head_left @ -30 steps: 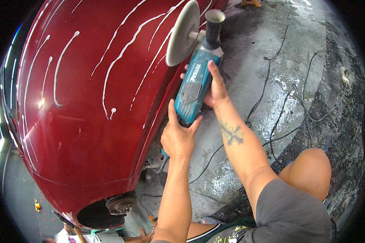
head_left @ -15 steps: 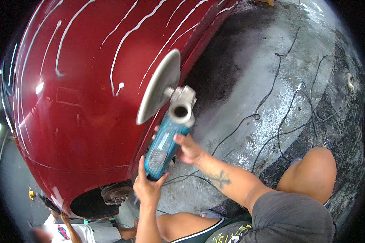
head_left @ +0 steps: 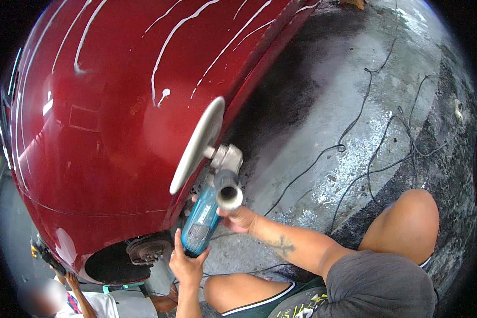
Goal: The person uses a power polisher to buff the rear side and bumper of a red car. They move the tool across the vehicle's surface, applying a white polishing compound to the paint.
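Both my hands are wrapped around a teal polisher (head_left: 200,222) with a grey metal head and a tubular side handle (head_left: 229,196). My left hand (head_left: 186,265) grips the rear end of the body. Beside the handle, my right hand (head_left: 238,218) closes on the body's front part; some of its fingers are hidden behind the tool. A round white polishing pad (head_left: 199,143) stands nearly edge-on, facing the lower side of a red car panel (head_left: 127,159). Whether the pad touches the paint, I cannot tell. Streaks of white compound (head_left: 167,50) run across the panel ahead of it.
Dark cables (head_left: 340,147) loop over the wet grey concrete floor (head_left: 312,175) to my right. At the lower left, an open wheel arch shows a bare hub (head_left: 146,249). Another person (head_left: 100,305) works beyond it, holding a black and yellow tool (head_left: 50,259) against the car.
The polisher and both hands have shifted nearer to me along the panel, the side handle turning slightly. The other person's tool has moved up against the car.
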`<state>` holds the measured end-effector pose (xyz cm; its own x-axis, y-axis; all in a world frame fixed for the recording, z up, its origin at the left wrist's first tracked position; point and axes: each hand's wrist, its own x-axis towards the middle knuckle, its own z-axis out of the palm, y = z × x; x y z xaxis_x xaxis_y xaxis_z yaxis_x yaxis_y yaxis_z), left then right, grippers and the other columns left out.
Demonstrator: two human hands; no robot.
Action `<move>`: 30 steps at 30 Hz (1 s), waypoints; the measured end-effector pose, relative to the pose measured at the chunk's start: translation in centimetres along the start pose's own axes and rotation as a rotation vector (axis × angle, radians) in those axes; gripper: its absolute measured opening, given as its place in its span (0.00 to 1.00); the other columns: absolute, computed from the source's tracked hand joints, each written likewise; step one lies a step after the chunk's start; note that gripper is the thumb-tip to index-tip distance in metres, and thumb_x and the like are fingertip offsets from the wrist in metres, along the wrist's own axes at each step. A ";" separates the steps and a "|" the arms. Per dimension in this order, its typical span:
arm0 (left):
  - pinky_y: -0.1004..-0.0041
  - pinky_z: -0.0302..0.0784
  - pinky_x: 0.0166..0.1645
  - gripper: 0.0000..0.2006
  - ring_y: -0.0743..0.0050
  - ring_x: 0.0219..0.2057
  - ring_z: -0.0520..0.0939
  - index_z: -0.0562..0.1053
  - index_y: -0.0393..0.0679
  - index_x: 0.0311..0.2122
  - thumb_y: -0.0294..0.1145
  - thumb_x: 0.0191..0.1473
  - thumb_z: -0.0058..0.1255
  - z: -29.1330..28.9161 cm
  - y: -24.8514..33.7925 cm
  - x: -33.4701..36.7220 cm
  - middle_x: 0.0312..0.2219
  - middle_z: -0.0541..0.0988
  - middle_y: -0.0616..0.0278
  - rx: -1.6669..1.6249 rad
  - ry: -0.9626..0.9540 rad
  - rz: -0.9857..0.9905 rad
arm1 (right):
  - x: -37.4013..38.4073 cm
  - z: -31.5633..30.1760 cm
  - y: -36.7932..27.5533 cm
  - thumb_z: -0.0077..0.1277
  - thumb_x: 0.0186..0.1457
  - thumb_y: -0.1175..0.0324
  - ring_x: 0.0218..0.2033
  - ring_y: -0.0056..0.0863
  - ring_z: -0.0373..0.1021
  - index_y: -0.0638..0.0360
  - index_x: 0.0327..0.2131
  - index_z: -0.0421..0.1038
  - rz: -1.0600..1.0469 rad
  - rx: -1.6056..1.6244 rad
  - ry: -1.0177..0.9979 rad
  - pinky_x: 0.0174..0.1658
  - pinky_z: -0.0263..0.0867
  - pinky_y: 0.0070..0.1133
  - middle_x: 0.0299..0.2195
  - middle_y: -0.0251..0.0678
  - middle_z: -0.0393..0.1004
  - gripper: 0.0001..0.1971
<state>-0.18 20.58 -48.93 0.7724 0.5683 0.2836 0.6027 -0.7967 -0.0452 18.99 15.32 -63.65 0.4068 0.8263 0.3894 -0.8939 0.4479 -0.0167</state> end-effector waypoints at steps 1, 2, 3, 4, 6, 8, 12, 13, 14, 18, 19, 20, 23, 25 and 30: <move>0.52 0.83 0.45 0.57 0.35 0.40 0.88 0.65 0.51 0.72 0.37 0.33 0.84 0.3 2.1 1.0 0.37 0.86 0.39 0.003 -0.013 -0.018 | 0.3 -0.5 -1.5 0.74 0.52 0.52 0.68 0.34 0.67 0.53 0.69 0.63 -0.048 -0.010 -0.006 0.73 0.61 0.40 0.66 0.35 0.72 0.45; 0.53 0.84 0.46 0.58 0.34 0.41 0.88 0.64 0.52 0.73 0.35 0.34 0.84 0.8 4.2 2.1 0.39 0.86 0.37 0.008 -0.027 -0.035 | 0.6 -1.2 -3.4 0.74 0.52 0.49 0.69 0.40 0.67 0.52 0.72 0.57 -0.096 -0.018 -0.012 0.73 0.62 0.45 0.69 0.40 0.69 0.50; 0.53 0.84 0.45 0.57 0.35 0.41 0.89 0.63 0.55 0.73 0.36 0.36 0.84 1.5 6.1 3.2 0.38 0.86 0.37 -0.005 -0.014 -0.004 | 0.5 -0.2 -6.0 0.74 0.52 0.47 0.68 0.42 0.68 0.54 0.72 0.57 -0.176 -0.056 0.018 0.71 0.65 0.45 0.68 0.41 0.69 0.51; 0.53 0.84 0.45 0.57 0.35 0.41 0.89 0.63 0.54 0.74 0.37 0.37 0.83 2.2 8.2 4.4 0.39 0.86 0.38 -0.055 -0.007 0.019 | 0.4 0.7 -8.8 0.73 0.52 0.46 0.67 0.43 0.70 0.55 0.72 0.56 -0.252 -0.093 0.041 0.69 0.68 0.46 0.68 0.43 0.70 0.51; 0.54 0.85 0.45 0.55 0.38 0.42 0.89 0.63 0.60 0.74 0.41 0.40 0.83 3.8 13.1 7.1 0.43 0.87 0.40 -0.110 0.021 0.056 | 0.8 0.1 -13.8 0.71 0.55 0.46 0.66 0.45 0.71 0.58 0.72 0.55 -0.347 -0.085 0.061 0.66 0.71 0.47 0.66 0.46 0.70 0.50; 0.54 0.85 0.46 0.54 0.40 0.44 0.90 0.61 0.61 0.74 0.46 0.44 0.81 4.5 18.5 10.1 0.45 0.87 0.40 -0.179 -0.057 0.007 | 1.4 0.9 -19.6 0.69 0.57 0.44 0.64 0.46 0.73 0.60 0.71 0.55 -0.471 -0.182 0.102 0.65 0.73 0.47 0.65 0.46 0.71 0.49; 0.58 0.82 0.53 0.52 0.46 0.48 0.90 0.60 0.54 0.75 0.47 0.48 0.78 5.2 27.3 16.1 0.47 0.87 0.38 -0.400 -0.185 -0.014 | 2.6 3.5 -30.2 0.70 0.59 0.53 0.47 0.27 0.77 0.55 0.59 0.66 -0.767 -0.389 0.259 0.52 0.77 0.32 0.48 0.35 0.76 0.32; 0.59 0.81 0.55 0.51 0.48 0.49 0.89 0.60 0.51 0.74 0.46 0.50 0.77 4.8 28.2 16.7 0.48 0.86 0.39 -0.475 -0.168 0.026 | 2.9 5.3 -31.6 0.71 0.60 0.55 0.46 0.25 0.76 0.55 0.60 0.65 -0.821 -0.449 0.273 0.51 0.76 0.30 0.47 0.32 0.75 0.32; 0.59 0.80 0.57 0.50 0.51 0.50 0.87 0.60 0.47 0.74 0.45 0.51 0.77 4.5 28.5 17.0 0.50 0.85 0.39 -0.550 -0.152 0.064 | 3.1 7.1 -32.5 0.71 0.60 0.57 0.45 0.23 0.74 0.55 0.60 0.65 -0.871 -0.509 0.288 0.50 0.75 0.29 0.46 0.30 0.74 0.32; 0.58 0.79 0.59 0.54 0.49 0.53 0.85 0.56 0.42 0.75 0.45 0.50 0.77 7.0 25.2 15.6 0.52 0.83 0.38 -0.678 -0.135 0.084 | 4.2 8.5 -29.5 0.74 0.58 0.58 0.50 0.25 0.73 0.58 0.64 0.61 -0.931 -0.651 0.463 0.56 0.72 0.29 0.51 0.35 0.75 0.38; 0.57 0.80 0.58 0.55 0.44 0.53 0.86 0.55 0.43 0.75 0.48 0.49 0.77 7.6 23.1 14.5 0.52 0.84 0.37 -0.634 -0.111 0.072 | 4.3 8.2 -27.4 0.74 0.58 0.58 0.53 0.28 0.73 0.61 0.65 0.59 -0.908 -0.698 0.510 0.59 0.70 0.30 0.55 0.38 0.75 0.41; 0.55 0.82 0.57 0.57 0.40 0.53 0.87 0.54 0.43 0.76 0.51 0.48 0.77 7.7 21.2 13.2 0.51 0.84 0.35 -0.591 -0.086 0.065 | 4.5 8.2 -24.8 0.75 0.56 0.57 0.54 0.31 0.73 0.62 0.66 0.58 -0.876 -0.682 0.536 0.61 0.69 0.32 0.56 0.41 0.76 0.43; 0.55 0.81 0.56 0.53 0.41 0.52 0.87 0.58 0.42 0.71 0.45 0.45 0.78 7.9 15.5 10.0 0.49 0.85 0.36 -0.525 -0.089 -0.116 | 4.1 7.9 -16.6 0.76 0.52 0.54 0.58 0.38 0.74 0.62 0.68 0.54 -0.753 -0.837 0.603 0.64 0.68 0.33 0.57 0.47 0.76 0.50; 0.54 0.82 0.55 0.49 0.41 0.51 0.88 0.60 0.42 0.68 0.40 0.44 0.77 8.5 10.9 8.0 0.48 0.85 0.37 -0.476 -0.086 -0.176 | 3.7 8.1 -11.5 0.77 0.49 0.51 0.59 0.43 0.74 0.61 0.68 0.52 -0.589 -0.866 0.635 0.64 0.67 0.37 0.58 0.50 0.75 0.54; 0.59 0.74 0.64 0.48 0.55 0.58 0.81 0.60 0.39 0.69 0.31 0.45 0.76 10.4 -0.2 4.3 0.56 0.79 0.48 -0.625 -0.002 -0.115 | 3.7 7.2 -0.6 0.77 0.50 0.51 0.69 0.52 0.62 0.61 0.74 0.39 -0.469 -1.021 0.472 0.71 0.59 0.42 0.68 0.59 0.60 0.63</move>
<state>5.11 25.37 -57.70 0.7107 0.6570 0.2515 0.4512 -0.7000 0.5536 19.67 15.65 -55.53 0.8687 0.4603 0.1829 -0.1694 0.6230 -0.7637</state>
